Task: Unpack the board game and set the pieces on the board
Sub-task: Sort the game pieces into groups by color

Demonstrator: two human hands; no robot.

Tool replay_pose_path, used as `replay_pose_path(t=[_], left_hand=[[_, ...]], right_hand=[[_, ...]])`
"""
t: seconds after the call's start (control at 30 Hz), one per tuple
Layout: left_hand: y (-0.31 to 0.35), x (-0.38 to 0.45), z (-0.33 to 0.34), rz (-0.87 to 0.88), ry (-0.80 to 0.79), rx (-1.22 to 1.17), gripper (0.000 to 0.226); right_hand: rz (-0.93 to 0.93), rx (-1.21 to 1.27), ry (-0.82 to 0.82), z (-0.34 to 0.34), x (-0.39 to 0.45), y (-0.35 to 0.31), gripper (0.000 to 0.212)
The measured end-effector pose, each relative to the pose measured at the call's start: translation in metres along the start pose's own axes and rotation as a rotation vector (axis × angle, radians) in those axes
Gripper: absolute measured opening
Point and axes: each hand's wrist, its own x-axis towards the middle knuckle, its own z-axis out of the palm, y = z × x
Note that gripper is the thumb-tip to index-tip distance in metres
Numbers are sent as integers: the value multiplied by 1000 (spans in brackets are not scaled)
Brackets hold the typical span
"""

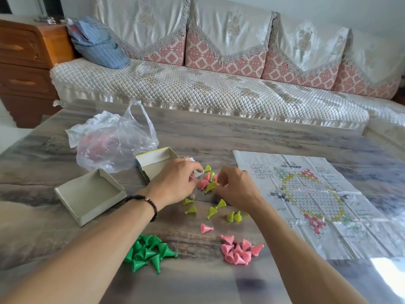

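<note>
Pieces in a mixed pink and yellow-green cluster (207, 182) lie mid-bench, between both hands and just left of the paper board (306, 200), which lies unfolded flat on the bench (252, 137) with its creases showing. Left hand (175, 183) reaches into the cluster from the left, its grip narrow, fingers curled down onto the pieces; which piece it pinches cannot be told. Right hand (235, 187) likewise, grip narrow, fingertips curled at a yellow-green piece, the actual hold hidden. Loose yellow-green pieces (213, 210) lie scattered just nearer the camera, with one stray pink piece (206, 228) below them. Sorted heaps: dark green pile (150, 252) near-left, pink pile (238, 251) near-right, well apart. Two open grey box halves (89, 196) (156, 162) sit left of the hands; crumpled clear plastic bag (114, 141) behind them. Dark bead bracelet (145, 201) on left wrist. Quilted sofa (197, 88) beyond bench.
</note>
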Motion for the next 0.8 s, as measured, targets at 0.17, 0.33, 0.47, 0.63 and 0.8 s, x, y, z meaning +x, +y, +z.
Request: replay_pose_path(t=[0.17, 0.33, 0.47, 0.63, 0.8], left_hand=[[6, 21, 17, 30, -174, 144, 14], [0, 24, 20, 20, -157, 250, 15], [-4, 17, 15, 3, -104, 202, 14], [-8, 0, -2, -65, 41, 101, 9], [-8, -18, -15, -98, 80, 21, 5]], right_hand=[[-61, 13, -60, -9, 13, -8, 23], [-38, -2, -95, 0, 24, -10, 17], [-66, -26, -125, 7, 23, -12, 22], [-131, -59, -158, 1, 22, -17, 23], [-161, -105, -218, 8, 22, -26, 19]])
